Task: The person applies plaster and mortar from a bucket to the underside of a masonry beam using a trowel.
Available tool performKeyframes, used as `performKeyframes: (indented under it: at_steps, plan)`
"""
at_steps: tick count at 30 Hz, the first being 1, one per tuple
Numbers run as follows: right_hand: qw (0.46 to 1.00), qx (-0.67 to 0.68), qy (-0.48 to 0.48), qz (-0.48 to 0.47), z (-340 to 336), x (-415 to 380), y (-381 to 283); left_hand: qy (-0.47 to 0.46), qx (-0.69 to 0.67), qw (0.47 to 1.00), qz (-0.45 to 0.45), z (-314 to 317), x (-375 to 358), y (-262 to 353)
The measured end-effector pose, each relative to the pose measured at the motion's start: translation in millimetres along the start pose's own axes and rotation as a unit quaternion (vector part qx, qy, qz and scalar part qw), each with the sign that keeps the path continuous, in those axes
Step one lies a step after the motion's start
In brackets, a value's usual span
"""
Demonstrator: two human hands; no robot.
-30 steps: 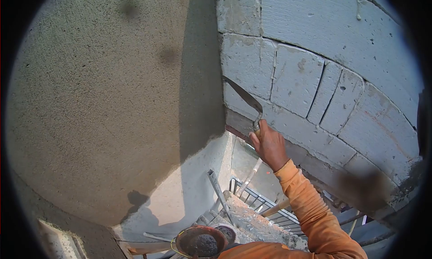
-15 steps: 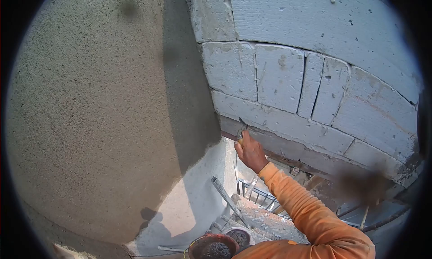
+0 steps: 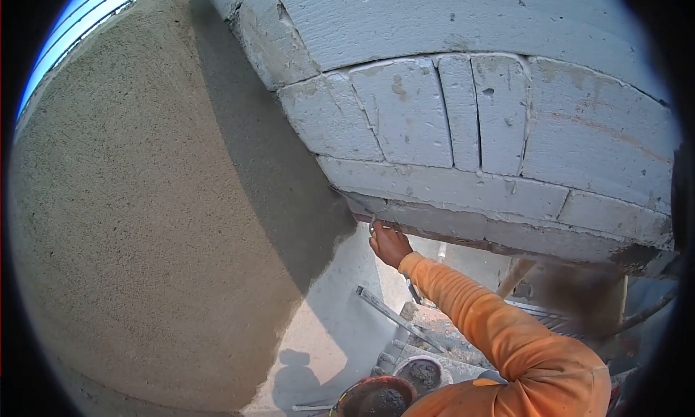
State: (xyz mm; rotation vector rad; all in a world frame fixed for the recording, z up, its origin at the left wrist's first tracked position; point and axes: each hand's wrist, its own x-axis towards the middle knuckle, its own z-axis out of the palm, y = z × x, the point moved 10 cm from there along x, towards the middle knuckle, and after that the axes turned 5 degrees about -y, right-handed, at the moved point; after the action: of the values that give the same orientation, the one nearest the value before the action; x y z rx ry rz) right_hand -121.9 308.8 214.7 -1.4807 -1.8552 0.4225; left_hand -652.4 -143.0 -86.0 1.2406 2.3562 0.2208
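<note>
My right hand (image 3: 391, 245), in an orange sleeve, is closed around the handle of a trowel (image 3: 353, 201). The thin blade, seen nearly edge-on, points up and left into the corner where the plastered wall (image 3: 159, 200) meets the pale block wall (image 3: 434, 182). Its tip is at the edge of the grey plaster, below the lowest full course of blocks; whether it touches is hard to tell. My left hand is outside the view.
Below stand a reddish bucket (image 3: 344, 399) and a whitish bucket (image 3: 447, 377), both holding grey mortar. A long metal bar (image 3: 398, 317) leans across rubble-strewn steps (image 3: 463, 337). Pale unplastered wall (image 3: 326, 344) shows under the plaster's ragged edge. Poles stand at lower right.
The view has tilted and shifted, bringing sky and bars into the upper left. My right hand has turned the trowel, its blade now pointing further left, into the corner.
</note>
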Motion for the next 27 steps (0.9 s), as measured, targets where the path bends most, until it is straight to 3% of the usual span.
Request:
performKeyframes:
  at_steps: [4, 6, 7, 8, 10, 11, 14, 16, 17, 21, 24, 27]
  plan:
    - [0.998, -0.003, 0.048, -0.05, -35.3, -13.3, -31.3, 0.008, -0.012, 1.0, 0.0, -4.0, 10.5, 8.7]
    - [0.97, 0.05, 0.142, -0.189, -63.2, -24.3, -65.3, 0.009, -0.008, 1.0, -0.005, -14.2, 9.6, -1.3]
    - [0.971, 0.035, 0.145, -0.189, -62.1, -24.6, -64.8, 0.01, -0.006, 1.0, -0.008, -20.1, 7.6, -7.7]
    - [0.971, 0.038, 0.145, -0.187, -53.0, -22.5, -52.0, 0.01, -0.007, 1.0, -0.01, -21.2, 4.2, -12.2]
    - [1.0, -0.002, 0.007, -0.015, -12.9, -3.2, 4.4, 0.015, -0.012, 1.0, -0.014, -27.8, -2.0, -12.7]
    - [0.999, 0.036, -0.021, 0.002, -5.4, -11.7, 10.9, 0.026, -0.017, 0.999, -0.015, -38.3, 3.6, -12.8]
    - [0.996, 0.027, 0.045, -0.078, -32.6, -39.9, -10.4, 0.047, -0.054, 0.997, -0.029, -32.3, -0.4, -2.0]
    - [0.996, 0.05, 0.069, -0.024, -45.3, -48.6, 0.8, 0.052, -0.066, 0.996, -0.043, -29.0, -15.8, -12.7]
    - [0.998, 0.034, -0.007, 0.05, -27.3, -43.6, 27.9, 0.055, -0.068, 0.995, -0.05, -31.0, -25.7, -23.1]
    - [0.999, 0.035, 0.024, -0.019, -61.8, -68.4, 10.6, 0.079, -0.103, 0.99, -0.052, -29.4, -22.6, -16.1]
    - [0.995, 0.086, 0.022, 0.037, -63.2, -94.8, 26.2, 0.068, -0.117, 0.988, -0.071, -5.7, -63.0, -37.9]
    - [0.994, 0.077, -0.052, 0.065, -47.4, -154.2, 43.2, 0.021, -0.106, 0.993, -0.055, 17.3, -81.7, -31.8]
